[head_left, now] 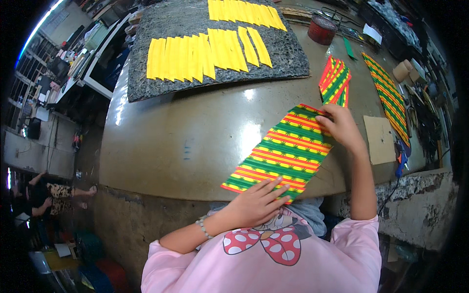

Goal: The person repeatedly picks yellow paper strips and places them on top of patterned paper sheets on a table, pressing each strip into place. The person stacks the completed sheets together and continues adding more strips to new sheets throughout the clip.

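Note:
A flat piece of patterned sheet (282, 151), striped green, yellow and red with dark leaf shapes, lies slantwise on the table in front of me. I cannot tell whether it is cloth or coated material. My left hand (259, 202) rests flat on its near edge, fingers stretched out, a bead bracelet at the wrist. At the far right corner, my right hand (338, 126) pinches the sheet's edge between thumb and fingers. Just beyond that hand lie several narrow strips (335, 84) of the same pattern, partly overlapping.
A dark speckled board (293, 56) at the back carries rows of yellow strips (178, 58). Behind stands a red tin (322, 30). To the right lie another striped piece (386, 95), brown cardboard (379, 140) and a blue tool with a cord (401, 163). Another person (53, 198) is at far left.

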The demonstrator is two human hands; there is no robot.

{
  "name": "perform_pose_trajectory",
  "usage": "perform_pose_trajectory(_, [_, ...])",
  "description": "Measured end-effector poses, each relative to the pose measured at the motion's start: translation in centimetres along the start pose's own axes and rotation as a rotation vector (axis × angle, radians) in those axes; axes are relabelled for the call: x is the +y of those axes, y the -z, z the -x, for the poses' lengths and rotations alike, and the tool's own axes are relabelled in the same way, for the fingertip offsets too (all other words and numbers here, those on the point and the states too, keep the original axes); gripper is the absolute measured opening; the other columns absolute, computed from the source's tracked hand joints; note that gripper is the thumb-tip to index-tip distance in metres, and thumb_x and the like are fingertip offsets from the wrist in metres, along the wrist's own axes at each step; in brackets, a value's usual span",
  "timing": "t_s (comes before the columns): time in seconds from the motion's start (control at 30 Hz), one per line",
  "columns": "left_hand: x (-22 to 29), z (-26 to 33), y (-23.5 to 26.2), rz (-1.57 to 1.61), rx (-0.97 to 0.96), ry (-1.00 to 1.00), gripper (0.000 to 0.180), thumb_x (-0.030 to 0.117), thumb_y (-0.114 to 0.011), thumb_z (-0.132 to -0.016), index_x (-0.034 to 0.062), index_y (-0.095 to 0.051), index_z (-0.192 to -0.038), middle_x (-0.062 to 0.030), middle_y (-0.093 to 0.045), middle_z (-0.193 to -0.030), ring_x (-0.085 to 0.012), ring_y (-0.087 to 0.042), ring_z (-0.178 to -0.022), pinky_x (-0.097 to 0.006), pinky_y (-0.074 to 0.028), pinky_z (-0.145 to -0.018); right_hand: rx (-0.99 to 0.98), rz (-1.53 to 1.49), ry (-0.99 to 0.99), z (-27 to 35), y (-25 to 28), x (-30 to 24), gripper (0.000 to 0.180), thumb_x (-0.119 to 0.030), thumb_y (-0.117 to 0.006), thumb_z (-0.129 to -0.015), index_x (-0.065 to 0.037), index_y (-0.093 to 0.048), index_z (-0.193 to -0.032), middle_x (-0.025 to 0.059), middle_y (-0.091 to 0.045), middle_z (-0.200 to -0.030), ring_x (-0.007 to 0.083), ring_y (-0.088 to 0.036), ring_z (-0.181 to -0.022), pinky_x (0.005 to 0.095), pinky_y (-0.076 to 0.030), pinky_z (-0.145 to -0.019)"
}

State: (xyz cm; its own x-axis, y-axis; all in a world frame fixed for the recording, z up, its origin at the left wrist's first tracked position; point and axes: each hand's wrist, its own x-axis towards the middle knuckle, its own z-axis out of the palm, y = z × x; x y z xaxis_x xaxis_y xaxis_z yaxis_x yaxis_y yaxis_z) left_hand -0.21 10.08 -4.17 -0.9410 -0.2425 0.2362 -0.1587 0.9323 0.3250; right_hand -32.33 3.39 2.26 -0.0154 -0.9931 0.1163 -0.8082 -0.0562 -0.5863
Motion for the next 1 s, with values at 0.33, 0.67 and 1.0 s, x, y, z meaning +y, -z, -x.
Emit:
perform_pose_trajectory(0.33, [-8.4,-6.7,8.0,0.257,0.267,0.069,0.026,0.016,-0.067,-0.094,0.0032,-0.069,-0.117,-0.0153,-0.07,-0.118,-0.032,-0.069,-0.104,-0.041,-0.056,-0.091,-0.065,0.069,0.132,1.1,-0.2,1.9,0.02,-0.014,-0.063,-0.095,0.002,-0.066,-0.105,0.022,-0.07,-0.093,0.0387,-0.067,-0.09,0.0436,-0.052,-0.078])
perform_pose_trajectory(0.67, [-33.9,-20.8,13.2,-0.407,0.444,0.56,0.035,0.03,-0.061,-0.094,0.016,-0.069,-0.125,-0.0096,-0.065,-0.126,-0.0333,-0.056,-0.121,-0.051,-0.044,-0.1,0.248,0.161,0.166,2.7,2.8,-3.5,0.017,-0.011,-0.068,-0.09,-0.003,-0.07,-0.106,0.0139,-0.07,-0.106,0.0288,-0.065,-0.095,0.0364,-0.049,-0.083])
perform_pose_trajectory(1.0, [-39.9,-23.6,15.3,-0.494,0.082,0.538,0.039,0.042,-0.072,-0.089,0.0121,-0.073,-0.114,-0.0109,-0.067,-0.122,-0.0326,-0.058,-0.118,-0.046,-0.047,-0.1,-0.037,-1.292,0.737,11.5,13.2,-11.9,0.019,-0.022,-0.065,-0.093,-0.005,-0.07,-0.087,0.0116,-0.067,-0.081,0.0247,-0.063,-0.07,0.0361,-0.05,-0.065])
